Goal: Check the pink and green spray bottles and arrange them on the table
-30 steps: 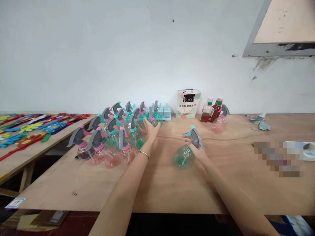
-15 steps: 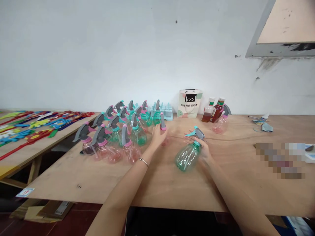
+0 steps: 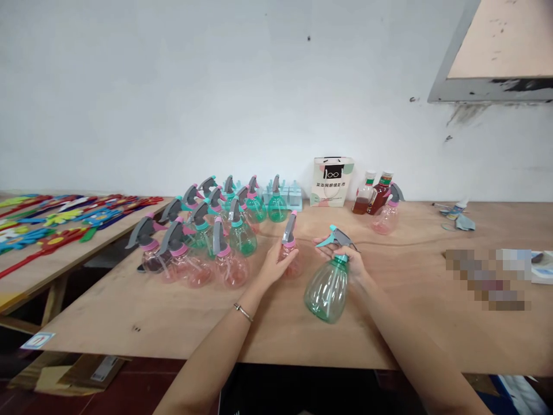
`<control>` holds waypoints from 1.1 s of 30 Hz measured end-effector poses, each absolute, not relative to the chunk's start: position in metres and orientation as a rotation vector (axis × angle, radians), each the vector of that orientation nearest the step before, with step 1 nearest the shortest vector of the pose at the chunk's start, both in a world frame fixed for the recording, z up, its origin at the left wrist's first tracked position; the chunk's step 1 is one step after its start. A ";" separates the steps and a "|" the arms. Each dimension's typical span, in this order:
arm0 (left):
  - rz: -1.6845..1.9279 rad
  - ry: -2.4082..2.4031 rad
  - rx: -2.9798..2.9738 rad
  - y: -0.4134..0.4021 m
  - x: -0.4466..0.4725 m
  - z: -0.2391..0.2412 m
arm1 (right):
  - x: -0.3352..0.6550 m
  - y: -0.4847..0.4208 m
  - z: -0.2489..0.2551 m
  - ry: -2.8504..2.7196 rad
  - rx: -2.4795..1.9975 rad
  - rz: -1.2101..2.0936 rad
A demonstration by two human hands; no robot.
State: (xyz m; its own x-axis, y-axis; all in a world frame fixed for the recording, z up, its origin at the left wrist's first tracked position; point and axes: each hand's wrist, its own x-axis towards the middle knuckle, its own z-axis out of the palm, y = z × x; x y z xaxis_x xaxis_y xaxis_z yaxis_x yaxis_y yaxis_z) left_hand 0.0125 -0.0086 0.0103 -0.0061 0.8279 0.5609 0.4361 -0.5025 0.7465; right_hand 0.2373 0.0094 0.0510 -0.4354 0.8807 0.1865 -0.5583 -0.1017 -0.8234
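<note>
My left hand (image 3: 271, 266) is wrapped round a pink spray bottle (image 3: 290, 253) with a grey trigger head, held just above the wooden table (image 3: 268, 328). My right hand (image 3: 351, 260) grips the neck of a green spray bottle (image 3: 328, 286) with a teal and grey trigger; the bottle hangs tilted toward me. To the left stands a cluster of several pink and green spray bottles (image 3: 207, 236).
At the back by the wall are a small paper bag (image 3: 332, 181), two brown drink bottles (image 3: 371, 193), a lone pink spray bottle (image 3: 387, 211) and a pale blue rack (image 3: 290, 196). Colourful flat toys (image 3: 56, 222) cover a second table on the left.
My left hand took a pink bottle from the cluster and drew it toward me. My right hand lifted the green bottle and swung its body down and nearer.
</note>
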 end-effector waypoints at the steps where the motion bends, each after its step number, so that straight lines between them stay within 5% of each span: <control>1: 1.509 1.308 1.929 -0.009 0.013 0.011 | 0.235 0.008 0.053 -1.095 -0.421 1.748; 14: 1.453 1.349 1.952 -0.014 0.014 0.018 | 0.207 0.005 0.118 -1.268 -0.437 1.595; 33: 1.440 1.260 1.996 -0.013 0.011 0.020 | 0.207 -0.001 0.146 -1.314 -0.350 1.407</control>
State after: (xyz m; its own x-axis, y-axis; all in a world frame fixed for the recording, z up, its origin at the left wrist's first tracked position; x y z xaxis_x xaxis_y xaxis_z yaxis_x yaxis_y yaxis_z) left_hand 0.0111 -0.0134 0.0199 0.0760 0.8264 0.5580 0.4433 -0.5292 0.7235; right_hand 0.2067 -0.0011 0.1461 -0.3325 0.8314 0.4451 -0.5007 0.2443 -0.8304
